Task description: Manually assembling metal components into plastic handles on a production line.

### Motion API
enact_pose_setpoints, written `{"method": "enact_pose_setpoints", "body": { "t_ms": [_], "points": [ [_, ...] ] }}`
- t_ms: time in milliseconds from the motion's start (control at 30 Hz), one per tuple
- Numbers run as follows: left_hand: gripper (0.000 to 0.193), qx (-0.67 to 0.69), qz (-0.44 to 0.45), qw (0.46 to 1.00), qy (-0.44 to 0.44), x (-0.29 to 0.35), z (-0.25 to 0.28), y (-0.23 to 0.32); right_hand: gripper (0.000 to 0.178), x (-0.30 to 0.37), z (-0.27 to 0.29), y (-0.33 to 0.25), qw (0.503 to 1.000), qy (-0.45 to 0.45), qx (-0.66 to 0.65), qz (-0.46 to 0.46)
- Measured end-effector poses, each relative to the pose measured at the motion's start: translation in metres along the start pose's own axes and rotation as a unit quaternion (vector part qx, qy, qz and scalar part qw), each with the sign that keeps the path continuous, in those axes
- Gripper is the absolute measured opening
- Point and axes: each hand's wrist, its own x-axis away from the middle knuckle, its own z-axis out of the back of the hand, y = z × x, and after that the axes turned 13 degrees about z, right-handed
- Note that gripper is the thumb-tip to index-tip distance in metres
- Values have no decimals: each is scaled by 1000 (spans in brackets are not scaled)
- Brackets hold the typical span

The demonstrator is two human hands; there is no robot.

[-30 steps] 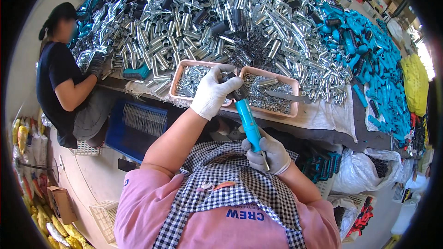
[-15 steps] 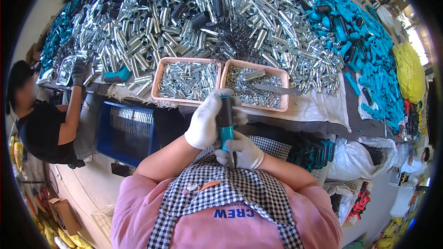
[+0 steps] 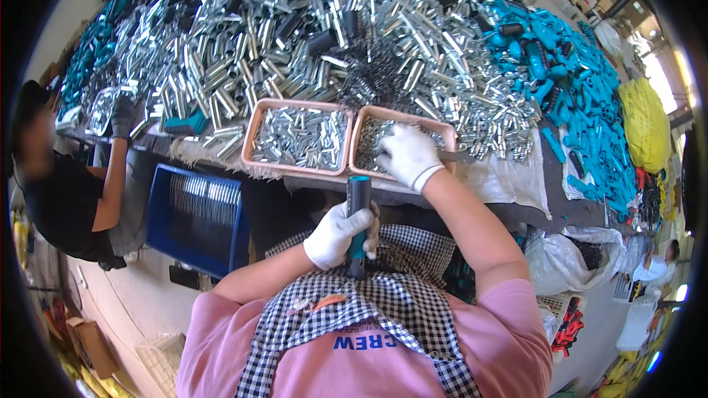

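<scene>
Teal-and-black handle (image 3: 359, 196): held before the checked apron (image 3: 346, 309) | left hand (image 3: 332, 239): fingers wrapped around it | right hand (image 3: 411, 156): placed among small metal parts (image 3: 368, 140) in the pink right-hand tray (image 3: 450, 137), fingers partly bent; whether anything is gripped cannot be told

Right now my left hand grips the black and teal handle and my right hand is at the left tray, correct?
Not quite: the head view shows your right hand at the right tray; your left hand does grip the handle.
</scene>
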Motion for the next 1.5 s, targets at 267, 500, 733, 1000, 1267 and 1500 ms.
{"method": "enact_pose_setpoints", "body": {
  "t_ms": [267, 500, 733, 1000, 1267, 1500],
  "points": [
    [21, -125, 52, 981, 137, 4, -17, 18, 16, 16, -10, 12, 940, 290, -161, -79],
    [39, -649, -41, 717, 252, -21, -27, 67, 12, 82, 53, 9, 886, 257, -386, 3],
    [39, -749, -75, 621, 218, -55, -37, 72, 39, 100, 27, -2, 937, 215, -254, 104],
    [37, -671, -70, 689, 264, -76, -29, 69, 75, 128, 28, 211, 911, 281, -252, -168],
    [38, -642, 5, 718, 268, -77, -33, 78, 113, 197, 37, 440, 762, 250, -55, -594],
    [32, -626, -13, 740, 245, -73, -33, 79, 47, 157, 85, 361, 817, 475, -34, -326]
  ]
}}
